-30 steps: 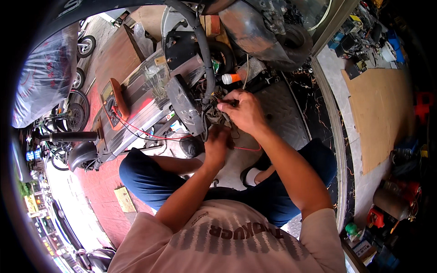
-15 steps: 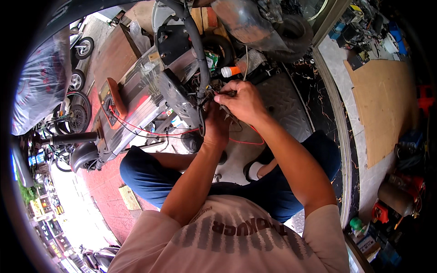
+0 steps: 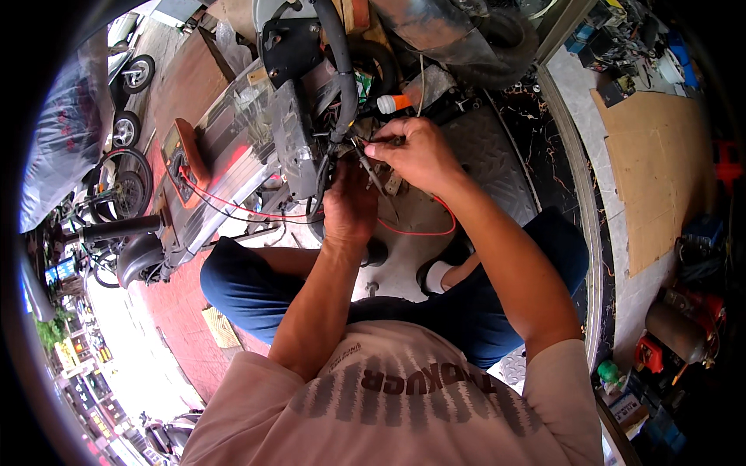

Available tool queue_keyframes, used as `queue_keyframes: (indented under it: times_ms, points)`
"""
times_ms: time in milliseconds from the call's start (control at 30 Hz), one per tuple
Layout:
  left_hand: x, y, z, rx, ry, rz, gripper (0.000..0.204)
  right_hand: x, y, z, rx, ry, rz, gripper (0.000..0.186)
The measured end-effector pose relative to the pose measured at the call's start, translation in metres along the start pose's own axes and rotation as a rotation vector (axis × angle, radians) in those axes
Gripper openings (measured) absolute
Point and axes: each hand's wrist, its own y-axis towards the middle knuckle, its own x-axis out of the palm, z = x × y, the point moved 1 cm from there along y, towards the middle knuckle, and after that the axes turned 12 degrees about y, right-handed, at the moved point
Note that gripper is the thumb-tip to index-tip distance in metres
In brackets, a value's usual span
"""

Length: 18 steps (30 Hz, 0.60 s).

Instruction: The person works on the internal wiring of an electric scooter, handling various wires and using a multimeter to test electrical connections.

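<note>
My left hand reaches up beside the dark frame tube of a partly stripped scooter. Its fingers curl in among the wiring, and their tips are mostly hidden. To its right, my right hand has thumb and forefinger pinched together at the wires; what sits between them is too small to tell. A thin grey rod, perhaps a test probe, slants down between both hands. From an orange-cased meter on the left, a red lead and a black lead run toward my hands.
A clouded plastic box-like part hangs left of the tube. An orange-and-white bottle lies beyond my right hand. The ribbed metal floor plate and a door track are on the right, with cardboard past them.
My left hand has shifted slightly left and down, apart from the right. The box-like part has turned, showing a paler face. More of the grey rod shows between my hands.
</note>
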Motion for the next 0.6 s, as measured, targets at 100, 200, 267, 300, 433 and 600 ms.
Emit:
queue_keyframes:
  times_ms: [100,200,267,300,433,600]
  points:
    - [0.004,-0.004,0.003,0.017,-0.010,0.006,0.040,-0.002,-0.003,-0.005,0.021,0.049,-0.018,0.025]
    - [0.006,-0.008,0.008,0.046,0.063,0.020,0.038,-0.004,-0.006,-0.015,0.027,0.035,-0.031,0.025]
    - [0.008,-0.010,0.011,0.054,0.110,0.006,0.038,-0.006,-0.007,-0.019,0.020,0.018,-0.042,0.025]
    - [0.008,-0.010,0.012,0.058,0.134,-0.001,0.038,-0.006,-0.007,-0.019,0.012,0.014,-0.047,0.025]
    - [0.008,-0.010,0.013,0.044,0.156,0.027,0.038,-0.009,-0.011,-0.025,0.034,0.011,-0.045,0.026]
    - [0.009,-0.012,0.014,0.016,0.146,0.047,0.037,-0.020,-0.011,-0.027,0.050,0.102,-0.023,0.027]
